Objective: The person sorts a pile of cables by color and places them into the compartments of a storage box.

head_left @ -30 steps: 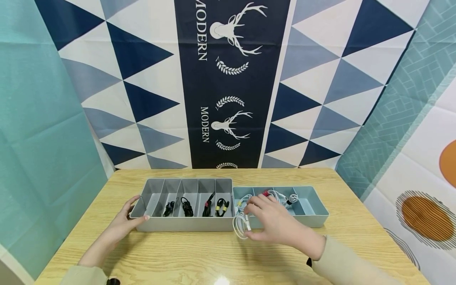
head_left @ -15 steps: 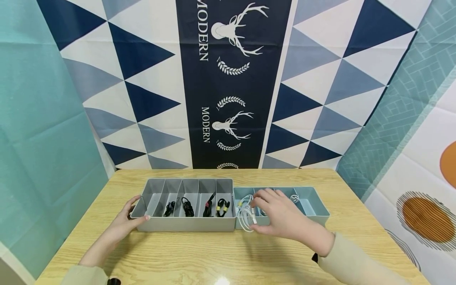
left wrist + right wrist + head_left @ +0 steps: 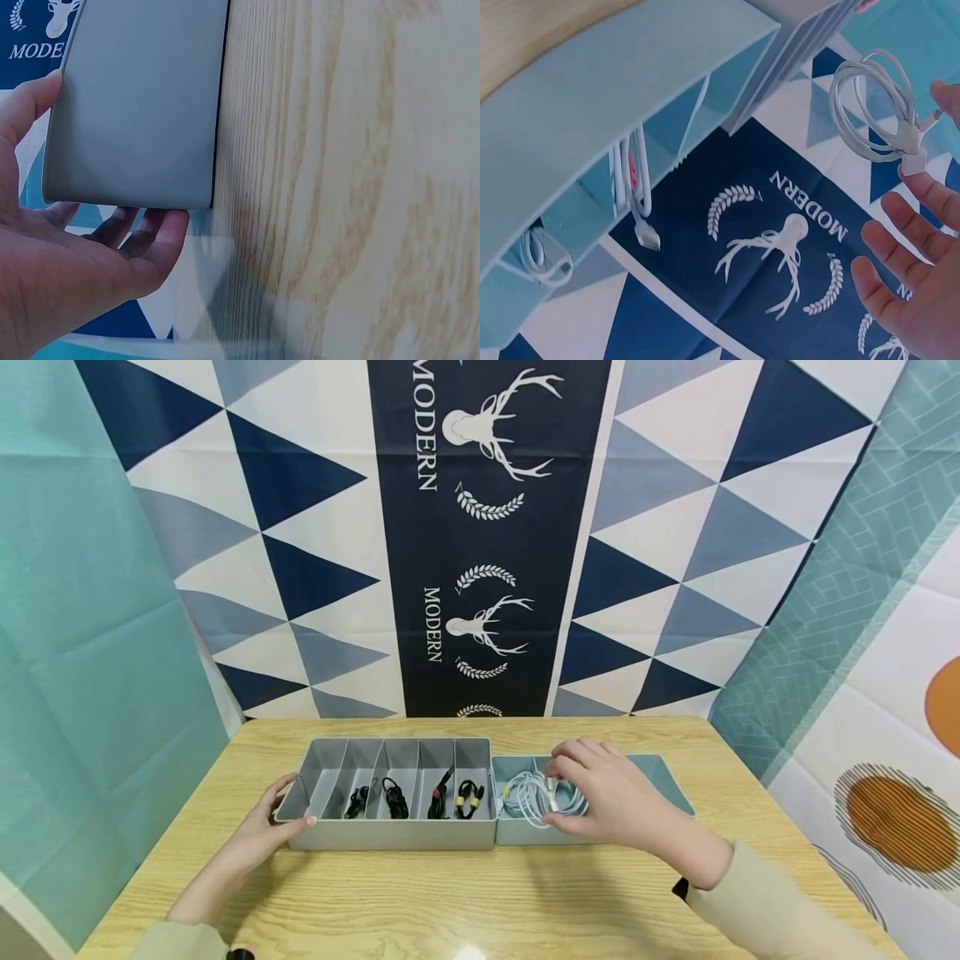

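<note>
My left hand grips the left end of a grey divided box, thumb at the front rim and fingers against the end wall. Between thumb and fingertip, my right hand pinches a coiled white cable by its plug end. In the right wrist view the coil hangs apart from the light blue divided box; in the head view it overlaps that box's left half. The other right fingers spread loosely. White cables lie in the blue box, one showing a red band, and a smaller white coil sits farther along.
Black cables sit in separate compartments of the grey box, one with yellow ties. Both boxes stand side by side on the wooden table. A patterned cloth hangs behind the table.
My right hand has moved to the right along the blue box, carrying the white cable from its front left corner to over its left half. The left hand stays on the grey box.
</note>
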Motion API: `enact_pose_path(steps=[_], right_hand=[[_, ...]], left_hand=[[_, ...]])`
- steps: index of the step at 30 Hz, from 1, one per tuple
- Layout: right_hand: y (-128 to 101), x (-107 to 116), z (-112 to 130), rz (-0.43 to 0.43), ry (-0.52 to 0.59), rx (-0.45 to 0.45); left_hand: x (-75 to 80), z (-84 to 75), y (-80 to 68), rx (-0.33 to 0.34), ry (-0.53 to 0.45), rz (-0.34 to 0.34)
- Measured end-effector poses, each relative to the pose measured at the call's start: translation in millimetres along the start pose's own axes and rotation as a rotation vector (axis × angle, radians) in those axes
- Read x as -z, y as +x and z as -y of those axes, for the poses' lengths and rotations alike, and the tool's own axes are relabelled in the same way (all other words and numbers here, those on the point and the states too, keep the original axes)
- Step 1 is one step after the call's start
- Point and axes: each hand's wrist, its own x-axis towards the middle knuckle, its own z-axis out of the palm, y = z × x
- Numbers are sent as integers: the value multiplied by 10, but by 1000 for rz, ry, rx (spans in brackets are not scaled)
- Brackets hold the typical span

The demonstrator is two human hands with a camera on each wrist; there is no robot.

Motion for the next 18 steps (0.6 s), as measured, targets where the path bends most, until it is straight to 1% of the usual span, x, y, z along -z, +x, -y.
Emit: enact_pose_path(steps=[7, 13, 18], right_hand=[[-22, 114, -93, -21, -15, -28], [-61, 194, -175, -43, -17, -40], [-93, 262, -250, -64, -13, -40]], left_hand=[[3, 16, 13, 2, -9, 12], [5, -3, 16, 5, -1, 19], [5, 10, 14, -1, 26, -1]])
